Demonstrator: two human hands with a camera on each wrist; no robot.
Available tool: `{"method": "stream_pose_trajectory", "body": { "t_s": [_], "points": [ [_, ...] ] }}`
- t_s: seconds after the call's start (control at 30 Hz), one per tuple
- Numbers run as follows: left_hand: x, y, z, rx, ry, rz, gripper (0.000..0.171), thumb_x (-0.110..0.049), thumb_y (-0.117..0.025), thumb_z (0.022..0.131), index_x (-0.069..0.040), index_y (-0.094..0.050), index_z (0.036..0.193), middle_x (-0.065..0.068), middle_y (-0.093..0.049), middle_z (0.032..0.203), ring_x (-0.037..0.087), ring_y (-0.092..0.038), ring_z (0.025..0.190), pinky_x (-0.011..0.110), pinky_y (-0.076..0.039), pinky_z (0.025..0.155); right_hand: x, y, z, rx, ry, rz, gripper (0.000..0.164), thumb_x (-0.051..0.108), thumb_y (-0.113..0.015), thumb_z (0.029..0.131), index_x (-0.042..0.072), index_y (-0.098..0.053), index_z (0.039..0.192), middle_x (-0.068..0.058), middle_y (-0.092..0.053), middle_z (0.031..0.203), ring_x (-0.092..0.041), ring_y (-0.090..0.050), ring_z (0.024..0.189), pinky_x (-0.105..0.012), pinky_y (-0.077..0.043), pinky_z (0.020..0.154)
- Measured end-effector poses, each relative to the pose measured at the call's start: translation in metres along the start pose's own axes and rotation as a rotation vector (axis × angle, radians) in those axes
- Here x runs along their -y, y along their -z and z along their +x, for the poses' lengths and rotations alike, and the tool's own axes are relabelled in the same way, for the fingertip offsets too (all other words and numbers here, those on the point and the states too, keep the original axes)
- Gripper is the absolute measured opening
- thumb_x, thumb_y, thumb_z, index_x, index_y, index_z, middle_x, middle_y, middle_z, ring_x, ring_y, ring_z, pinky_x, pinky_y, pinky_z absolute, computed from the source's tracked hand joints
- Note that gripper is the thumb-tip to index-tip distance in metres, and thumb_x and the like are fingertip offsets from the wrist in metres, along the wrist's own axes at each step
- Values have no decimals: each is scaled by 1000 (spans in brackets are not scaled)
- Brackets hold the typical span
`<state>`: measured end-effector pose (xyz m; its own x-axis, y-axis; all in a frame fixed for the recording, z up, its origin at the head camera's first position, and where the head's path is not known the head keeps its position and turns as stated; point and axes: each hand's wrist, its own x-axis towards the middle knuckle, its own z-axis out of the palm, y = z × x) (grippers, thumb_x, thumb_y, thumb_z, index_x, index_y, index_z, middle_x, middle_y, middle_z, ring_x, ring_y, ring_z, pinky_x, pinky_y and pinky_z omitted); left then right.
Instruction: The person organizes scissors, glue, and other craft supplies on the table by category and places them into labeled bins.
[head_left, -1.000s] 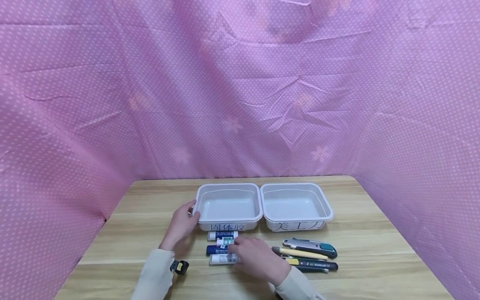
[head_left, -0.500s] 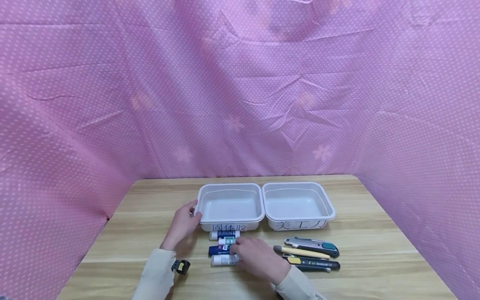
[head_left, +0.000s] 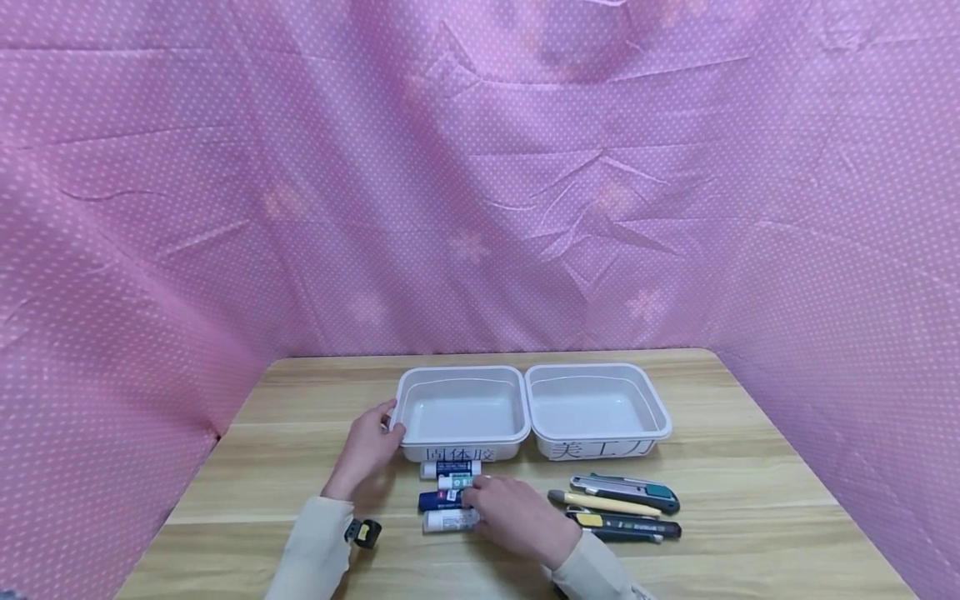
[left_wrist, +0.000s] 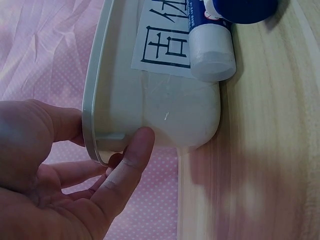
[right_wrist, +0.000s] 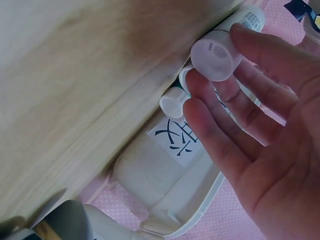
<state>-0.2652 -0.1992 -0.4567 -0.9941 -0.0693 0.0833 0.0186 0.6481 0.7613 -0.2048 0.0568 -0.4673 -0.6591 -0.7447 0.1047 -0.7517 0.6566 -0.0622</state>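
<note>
My left hand [head_left: 369, 450] grips the left corner of a white plastic box [left_wrist: 180, 107], thumb and fingers about its rim. Several glue sticks lie side by side in front of this box. My right hand [head_left: 517, 512] is curled over their right ends. In the right wrist view the thumb touches the nearest, white glue stick [right_wrist: 215, 55] by its clear cap, while the fingers reach past it among the other caps. A dark blue glue stick [head_left: 441, 500] is partly covered by the fingertips. Behind it lie a white-and-green one [head_left: 453, 482] and a blue-and-white one [head_left: 450, 470].
A second white box [head_left: 600, 451] stands against the first on the right; both boxes carry labels and have bare insides. Several utility knives lie to the right of the right hand, among them a grey one [head_left: 622, 490] and a yellow-handled one [head_left: 607, 504]. Pink dotted cloth [head_left: 480, 208] surrounds the table.
The dark blue glue stick has turned slightly under the right fingertips, showing a red mark. Both hands stay almost in place; the whole view has shifted a little.
</note>
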Motion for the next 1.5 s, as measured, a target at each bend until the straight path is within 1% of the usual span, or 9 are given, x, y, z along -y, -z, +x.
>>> {"method": "stream_pose_trajectory", "body": {
  "t_s": [0.13,0.37,0.5,0.7,0.87,1.0,1.17,1.3,1.5],
  "points": [
    [0,0,0,7,11,-7,57,-9,-59,97,6,-44,149,17,-63,104,19,-59,79,29,-53,66,0,2,-1,0,9,1,20,23,-83,84,22,-74,102,8,-69,96,-4,-60,78,-23,-52,70],
    [0,1,0,14,17,-8,57,-9,-59,97,5,-44,150,17,-63,105,19,-60,78,28,-53,65,-1,5,0,24,14,70,18,20,-81,85,23,-75,102,11,-71,91,-1,-55,71,-21,-50,68],
    [0,1,-1,19,20,-6,56,-10,-59,98,5,-44,150,16,-63,104,19,-60,79,29,-53,66,0,5,0,25,13,81,20,19,-80,86,24,-75,104,11,-71,95,0,-57,74,-20,-51,69],
    [1,0,0,16,18,1,56,-11,-59,98,4,-45,150,16,-63,104,19,-59,79,29,-52,67,-1,5,0,-8,23,82,22,16,-80,85,23,-75,106,10,-70,97,-2,-60,79,-21,-52,71],
    [1,0,0,10,6,-3,56,-11,-60,97,5,-45,149,16,-63,103,19,-60,78,29,-52,66,-3,4,-1,-31,20,102,23,16,-79,86,22,-76,109,8,-72,105,-3,-64,86,-21,-54,76],
    [0,0,-1,11,1,-7,56,-11,-60,97,6,-45,149,16,-63,102,18,-60,77,29,-52,66,-4,8,-1,-34,8,121,24,17,-78,87,22,-76,111,7,-72,108,-5,-66,90,-23,-55,80],
    [-1,0,-1,9,5,-3,56,-11,-60,98,6,-45,149,16,-63,102,18,-60,76,28,-52,65,-6,14,-2,-44,12,141,26,18,-79,87,22,-76,113,8,-72,109,-4,-66,93,-22,-55,82],
    [-1,1,-2,9,-3,-8,56,-10,-60,98,7,-44,148,17,-63,102,18,-60,76,28,-52,64,-8,18,-3,-89,30,144,28,16,-80,87,21,-76,114,8,-72,109,-5,-66,92,-21,-55,80],
    [0,1,-3,4,-6,-15,56,-10,-60,97,6,-45,149,17,-63,101,17,-60,74,26,-51,62,-14,24,-6,-205,54,177,24,13,-75,91,18,-76,114,6,-71,109,-6,-68,90,-20,-56,80]
  ]
}}
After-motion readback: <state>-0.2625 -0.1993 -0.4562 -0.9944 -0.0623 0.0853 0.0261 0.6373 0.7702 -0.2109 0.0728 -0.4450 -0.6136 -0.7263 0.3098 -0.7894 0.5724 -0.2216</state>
